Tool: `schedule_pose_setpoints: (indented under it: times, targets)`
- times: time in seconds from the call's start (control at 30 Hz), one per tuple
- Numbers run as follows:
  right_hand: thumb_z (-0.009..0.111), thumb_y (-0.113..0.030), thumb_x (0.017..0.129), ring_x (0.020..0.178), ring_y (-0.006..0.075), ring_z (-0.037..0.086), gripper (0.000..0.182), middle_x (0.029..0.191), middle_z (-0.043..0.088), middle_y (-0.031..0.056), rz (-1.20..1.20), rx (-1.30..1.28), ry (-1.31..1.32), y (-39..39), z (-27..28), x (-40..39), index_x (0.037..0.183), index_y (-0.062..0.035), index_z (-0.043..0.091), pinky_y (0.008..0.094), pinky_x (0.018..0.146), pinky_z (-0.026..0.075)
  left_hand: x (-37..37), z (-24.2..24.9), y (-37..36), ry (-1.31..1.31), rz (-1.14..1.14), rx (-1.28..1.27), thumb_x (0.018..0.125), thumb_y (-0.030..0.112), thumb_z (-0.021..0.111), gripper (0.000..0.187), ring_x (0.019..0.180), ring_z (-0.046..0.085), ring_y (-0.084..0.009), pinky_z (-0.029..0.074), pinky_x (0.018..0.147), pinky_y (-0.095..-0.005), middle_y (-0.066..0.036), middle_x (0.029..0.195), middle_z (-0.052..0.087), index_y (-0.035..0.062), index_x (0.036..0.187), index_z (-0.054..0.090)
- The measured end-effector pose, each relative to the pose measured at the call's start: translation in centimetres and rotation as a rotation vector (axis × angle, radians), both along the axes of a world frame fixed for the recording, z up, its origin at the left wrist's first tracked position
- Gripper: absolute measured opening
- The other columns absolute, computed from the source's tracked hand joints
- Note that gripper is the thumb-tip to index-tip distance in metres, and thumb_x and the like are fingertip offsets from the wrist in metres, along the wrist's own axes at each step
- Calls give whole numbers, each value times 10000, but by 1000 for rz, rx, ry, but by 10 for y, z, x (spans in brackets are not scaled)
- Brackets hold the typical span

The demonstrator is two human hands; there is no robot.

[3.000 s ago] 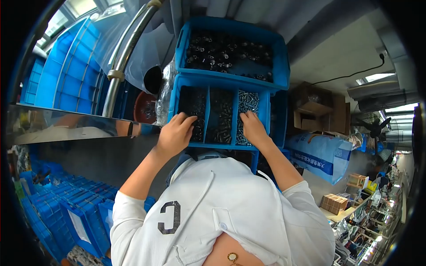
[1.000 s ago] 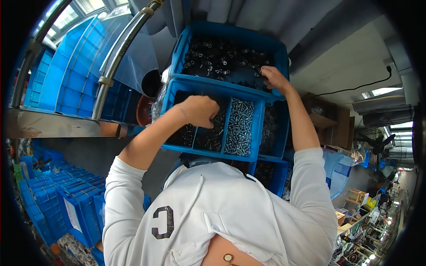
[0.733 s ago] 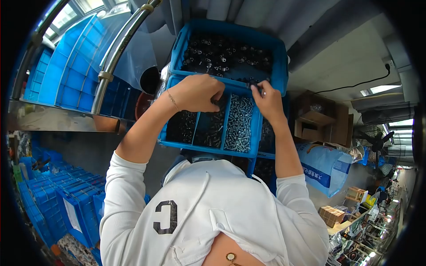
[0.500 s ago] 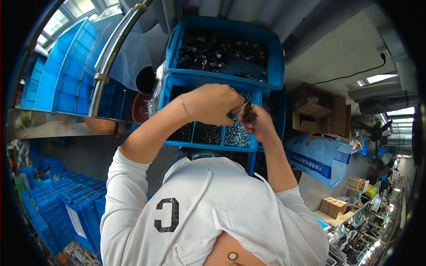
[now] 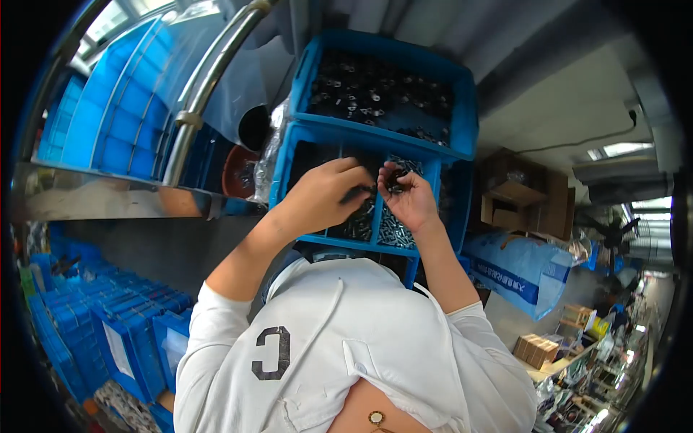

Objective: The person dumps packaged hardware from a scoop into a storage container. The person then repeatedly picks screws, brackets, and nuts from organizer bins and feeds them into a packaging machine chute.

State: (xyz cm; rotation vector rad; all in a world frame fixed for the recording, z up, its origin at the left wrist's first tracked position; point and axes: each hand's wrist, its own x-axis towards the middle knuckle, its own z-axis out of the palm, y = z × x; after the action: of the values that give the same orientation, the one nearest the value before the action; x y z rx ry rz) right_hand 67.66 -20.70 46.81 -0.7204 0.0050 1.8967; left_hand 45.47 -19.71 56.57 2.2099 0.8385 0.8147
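My left hand point(image 5: 326, 193) is over the middle compartments of the divided blue tray point(image 5: 333, 240), its fingers curled together. Something dark shows under its fingertips, too blurred to make out. My right hand point(image 5: 411, 200) is turned palm up over the compartment of silver screws point(image 5: 393, 229). Its fingers curl round a small black part point(image 5: 395, 180), partly hidden by them. Small dark pieces point(image 5: 356, 228) fill the compartment left of the screws. The two hands are close together but apart.
Behind the tray stands a blue bin point(image 5: 462, 137) of small black parts with metal rings. A metal rail point(image 5: 189, 119) and a reddish bowl point(image 5: 238, 172) are at left. Cardboard boxes point(image 5: 527, 187) and a blue-white sack point(image 5: 520, 270) are at right. Blue crates point(image 5: 108, 325) stand lower left.
My hands were together at the black part and have separated. The left hand moved left and down; the right hand turned palm up with the black part. The view shifted slightly.
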Motion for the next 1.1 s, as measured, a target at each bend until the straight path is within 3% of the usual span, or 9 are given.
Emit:
schedule_pose_setpoints:
  times: [0.2,0.27,0.33,0.43,0.7,0.77,0.83,0.93,1.1]
  targets:
    - [440,-39,811,1046,261,569,293,1059,604,175,187,382,-66,83,56,-102,1058,36,579,391,984,440,-94,-36,-71,103,532,-5,757,-29,647,230,691,605,-236,483,598,-297,-119,788,550,44,972,609]
    - [512,-111,842,1076,263,560,276,1074,605,156,244,541,-151,112,51,-148,1079,15,575,373,1015,378,-114,-57,-90,316,615,-82,780,15,605,497,719,601,-275,492,602,-360,-133,796,560,93,1255,480]
    - [550,-132,855,1161,229,510,323,1174,569,155,312,683,-693,134,35,-187,1142,16,554,351,1032,335,-123,-66,-100,572,675,-131,789,47,572,662,720,595,-303,503,599,-400,-133,815,569,135,1405,345]
    - [607,-220,856,1153,254,491,350,1210,530,158,-169,1120,-1325,127,35,-198,1120,4,552,362,1002,357,-136,-107,-102,760,646,-102,737,47,579,850,681,605,-297,510,565,-414,-115,792,572,234,1477,207]
    - [609,-124,868,1169,238,475,344,1224,487,123,-276,976,-1266,61,45,-87,1180,-26,502,367,989,385,-165,-134,-95,615,450,93,726,72,608,783,623,571,-215,475,514,-360,-47,718,516,235,1440,331]
    - [607,-109,866,1152,231,491,331,1199,498,128,-281,850,-1402,39,42,-52,1169,-21,507,363,974,404,-180,-112,-93,510,320,225,757,78,641,400,630,569,-237,467,544,-358,-62,683,541,77,1156,602]
    - [606,-95,857,1145,246,502,328,1192,506,147,-219,736,-1549,20,34,-12,1160,-13,510,363,966,419,-201,-93,-82,253,420,377,715,47,674,253,612,574,-310,468,556,-410,-94,715,606,32,963,621]
    - [602,-58,827,1155,306,505,349,1209,508,201,40,643,-1772,-2,19,31,1156,7,505,376,969,429,-252,-64,-26,-4,814,362,845,136,628,369,928,554,-201,442,805,-331,-122,1081,562,23,1179,520]
    - [551,64,739,1226,428,404,461,1292,439,265,398,965,-2270,-17,-30,16,1193,42,471,419,978,431,-200,133,58,-73,479,625,852,324,665,542,1167,501,-237,410,961,-353,-138,1307,500,63,1287,472]
